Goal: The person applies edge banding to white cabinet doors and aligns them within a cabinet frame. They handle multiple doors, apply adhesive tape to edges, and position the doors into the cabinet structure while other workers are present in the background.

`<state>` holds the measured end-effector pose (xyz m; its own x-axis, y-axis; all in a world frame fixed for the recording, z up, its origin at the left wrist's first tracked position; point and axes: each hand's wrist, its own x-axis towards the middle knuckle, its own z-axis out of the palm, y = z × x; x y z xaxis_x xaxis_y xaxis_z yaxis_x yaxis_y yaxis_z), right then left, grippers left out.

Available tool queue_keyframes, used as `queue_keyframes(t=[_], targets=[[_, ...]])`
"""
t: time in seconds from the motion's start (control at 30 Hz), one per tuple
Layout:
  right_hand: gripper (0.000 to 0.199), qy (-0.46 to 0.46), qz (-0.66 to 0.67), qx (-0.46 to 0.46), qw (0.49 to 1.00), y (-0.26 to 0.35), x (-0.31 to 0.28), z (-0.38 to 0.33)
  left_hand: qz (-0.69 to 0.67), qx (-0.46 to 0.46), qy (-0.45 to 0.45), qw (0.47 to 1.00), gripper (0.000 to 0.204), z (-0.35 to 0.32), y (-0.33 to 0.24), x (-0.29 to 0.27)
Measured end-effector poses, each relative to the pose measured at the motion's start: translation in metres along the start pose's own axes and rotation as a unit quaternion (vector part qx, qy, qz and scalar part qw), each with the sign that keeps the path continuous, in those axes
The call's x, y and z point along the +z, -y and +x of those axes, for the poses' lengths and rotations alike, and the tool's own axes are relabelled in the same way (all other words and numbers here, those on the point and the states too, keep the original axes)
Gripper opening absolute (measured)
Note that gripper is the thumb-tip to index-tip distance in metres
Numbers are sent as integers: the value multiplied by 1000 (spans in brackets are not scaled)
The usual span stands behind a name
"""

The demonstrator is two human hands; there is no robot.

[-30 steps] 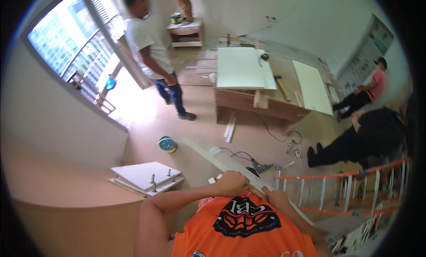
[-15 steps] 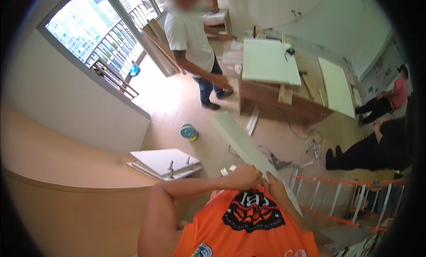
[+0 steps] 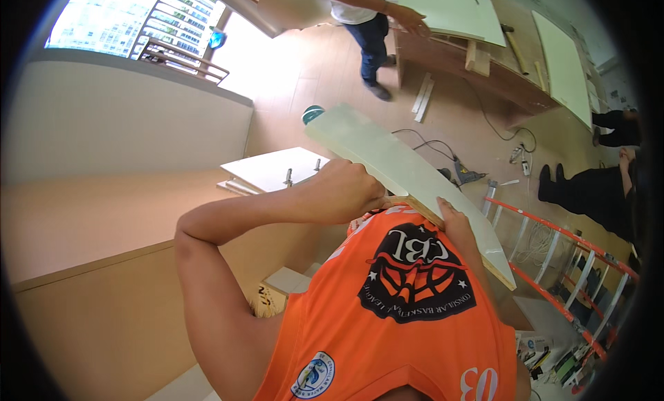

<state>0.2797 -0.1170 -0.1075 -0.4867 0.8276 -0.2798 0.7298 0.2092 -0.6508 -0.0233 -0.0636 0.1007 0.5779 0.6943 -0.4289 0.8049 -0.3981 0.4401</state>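
Note:
A long pale board point(image 3: 408, 164) with a glossy face and a bare wooden edge slants across in front of my orange shirt. My right hand point(image 3: 458, 224) grips its near edge, the thumb along the edge. My left hand point(image 3: 349, 191) is closed in a fist at the same edge, further left. A small white piece shows beside its knuckles, and what the fist holds is hidden. Left of the board lie stacked white panels point(image 3: 270, 167) with metal hinges standing up on them.
An orange ladder point(image 3: 553, 228) lies to the right, near a corded drill point(image 3: 469, 174) on the floor. A person point(image 3: 370, 44) stands by a workbench point(image 3: 460, 72) at the back; other people are at the right. A green-lidded bucket point(image 3: 312, 113) sits past the board's far end.
The board now lies flatter, showing more of its glossy face. My left fist has moved left and up. The view has tilted down and the person at the bench has stepped right.

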Motion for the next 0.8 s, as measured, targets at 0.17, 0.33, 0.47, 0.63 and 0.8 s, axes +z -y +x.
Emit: queue_keyframes(t=[0.17,0.33,0.47,0.63,0.8], targets=[[53,20,2,-20,1000,4,-6,-5,-37,7,2,999,33,-43,-5,-56],[60,24,12,-17,1000,14,-25,-14,95,-3,75,993,25,-67,7,-103],[64,39,15,-44,998,8,-27,-11,150,23,98,984,20,-70,10,-120],[64,46,15,-44,998,10,-32,-12,99,-54,176,978,25,-67,12,-140],[64,44,12,-30,999,7,-28,-15,123,13,134,983,28,-72,18,-133]])
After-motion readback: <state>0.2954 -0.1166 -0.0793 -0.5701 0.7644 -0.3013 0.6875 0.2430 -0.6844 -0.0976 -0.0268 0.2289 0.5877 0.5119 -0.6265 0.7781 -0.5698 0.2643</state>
